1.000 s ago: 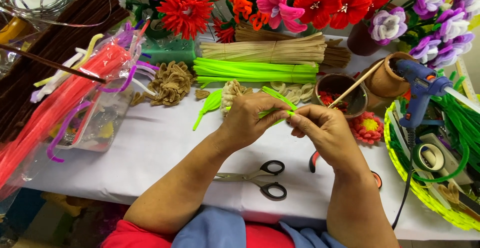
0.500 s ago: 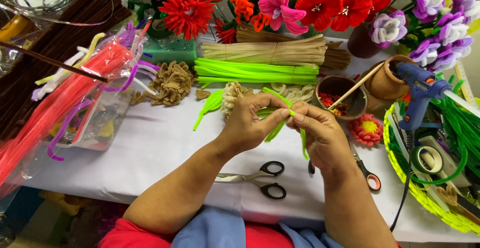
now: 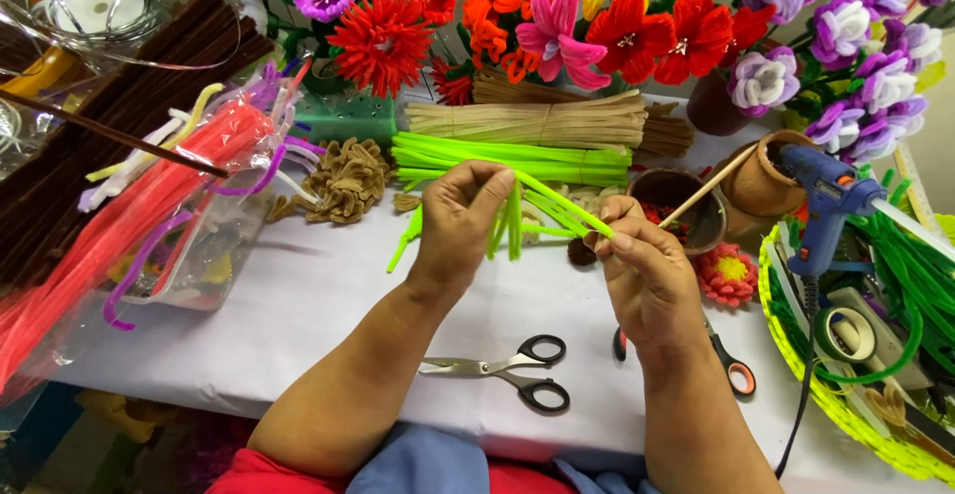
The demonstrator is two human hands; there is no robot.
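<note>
**Inspector A:** State the position of the hands.

**Inspector B:** Both are raised above the white table (image 3: 328,305), near its middle. The left hand (image 3: 460,217) has its fingers (image 3: 489,188) curled narrow around a small bunch of lime-green pipe cleaners (image 3: 509,223); the bunch hangs down from that grip, just right of the palm. The right hand (image 3: 647,275) pinches, fingers close together, the end of a green strand (image 3: 562,200) that runs up and left to the same bunch.

**Inspector A:** So the green bunch sits between the two hands?

**Inspector B:** Correct. It touches both, held clear of the table.

**Inspector A:** Items nearby?

**Inspector B:** Black-handled scissors (image 3: 512,373) lie on the near side, between the forearms. A second pair with an orange-trimmed handle (image 3: 734,375) lies partly under the right wrist. Beyond the hands lies a flat stack of green stems (image 3: 507,156), and farther still a tan bundle (image 3: 527,121). A blue glue gun (image 3: 826,196) rests at the right, over a yellow-green basket (image 3: 796,355). Red pipe cleaners in a clear bag (image 3: 129,215) lie to the left. Craft flowers (image 3: 383,36) line the far edge.
</note>
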